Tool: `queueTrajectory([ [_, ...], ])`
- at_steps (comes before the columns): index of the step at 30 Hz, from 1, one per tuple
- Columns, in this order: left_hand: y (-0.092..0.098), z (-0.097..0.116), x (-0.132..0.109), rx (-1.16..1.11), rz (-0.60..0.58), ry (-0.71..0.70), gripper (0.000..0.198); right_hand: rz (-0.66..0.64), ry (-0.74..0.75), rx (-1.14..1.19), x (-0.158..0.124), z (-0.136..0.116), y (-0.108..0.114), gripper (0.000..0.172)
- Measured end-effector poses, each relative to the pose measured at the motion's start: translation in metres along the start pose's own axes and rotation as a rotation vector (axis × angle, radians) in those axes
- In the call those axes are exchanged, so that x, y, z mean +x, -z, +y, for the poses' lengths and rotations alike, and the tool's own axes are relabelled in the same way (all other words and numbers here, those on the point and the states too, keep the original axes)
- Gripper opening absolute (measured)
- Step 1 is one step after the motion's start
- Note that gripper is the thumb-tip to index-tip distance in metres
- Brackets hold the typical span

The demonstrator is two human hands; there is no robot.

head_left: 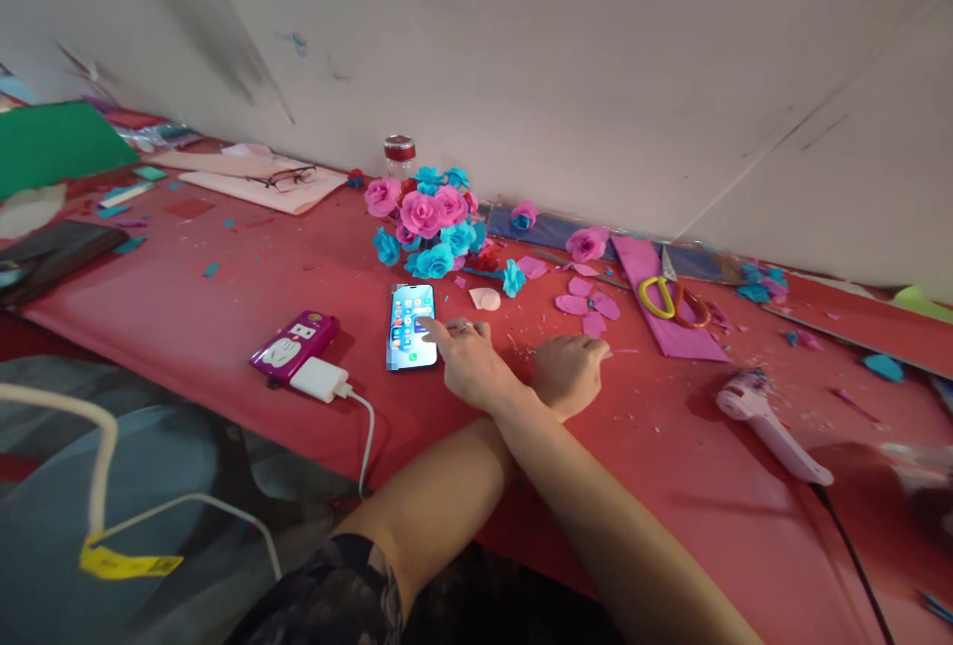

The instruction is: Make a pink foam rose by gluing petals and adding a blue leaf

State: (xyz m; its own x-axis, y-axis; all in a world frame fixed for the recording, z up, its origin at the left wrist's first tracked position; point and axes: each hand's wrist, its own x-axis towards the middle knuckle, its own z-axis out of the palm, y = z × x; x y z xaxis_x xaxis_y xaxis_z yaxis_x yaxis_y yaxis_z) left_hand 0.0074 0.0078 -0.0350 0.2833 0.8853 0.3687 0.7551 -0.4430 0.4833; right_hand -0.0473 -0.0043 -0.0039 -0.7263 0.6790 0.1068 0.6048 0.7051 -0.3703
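Observation:
My forearms cross, the right one lying over the left. My right hand (476, 362), with a ring on one finger, has its index finger stretched onto the lit screen of a smartphone (412, 327) lying on the red table; it grips nothing. To its right, my left hand (567, 373) rests on the table with fingers curled in, so whatever may be inside is hidden. Beyond the phone stands a bunch of pink and blue paper flowers (432, 218). Loose pink petals (572, 305) and a pale petal (485, 299) lie near my hands.
A purple power strip (317, 327) with a white charger (319, 379) and cable sits left. On the right are scissors (674, 303) on pink paper (644, 268) and a pink glue gun (774, 432) with a cord. Glasses (287, 179) and a jar (400, 157) stand farther back.

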Motion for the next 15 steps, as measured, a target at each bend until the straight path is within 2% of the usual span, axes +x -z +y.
queueTrajectory([
  [5,0.0,0.002,-0.001,0.007,0.028,0.017,0.023,0.218,-0.069,0.121,-0.01,-0.001,0.007,0.068],
  [9,0.003,0.007,-0.005,0.005,0.019,0.016,0.022,0.337,-0.101,0.2,-0.02,-0.002,0.011,0.062],
  [12,0.006,0.01,-0.007,-0.086,0.044,0.046,0.022,0.481,-0.14,0.218,-0.032,-0.004,0.017,0.046],
  [15,0.006,0.007,-0.003,-0.319,0.155,0.136,0.024,0.661,-0.24,0.168,-0.051,0.003,0.029,0.029],
])
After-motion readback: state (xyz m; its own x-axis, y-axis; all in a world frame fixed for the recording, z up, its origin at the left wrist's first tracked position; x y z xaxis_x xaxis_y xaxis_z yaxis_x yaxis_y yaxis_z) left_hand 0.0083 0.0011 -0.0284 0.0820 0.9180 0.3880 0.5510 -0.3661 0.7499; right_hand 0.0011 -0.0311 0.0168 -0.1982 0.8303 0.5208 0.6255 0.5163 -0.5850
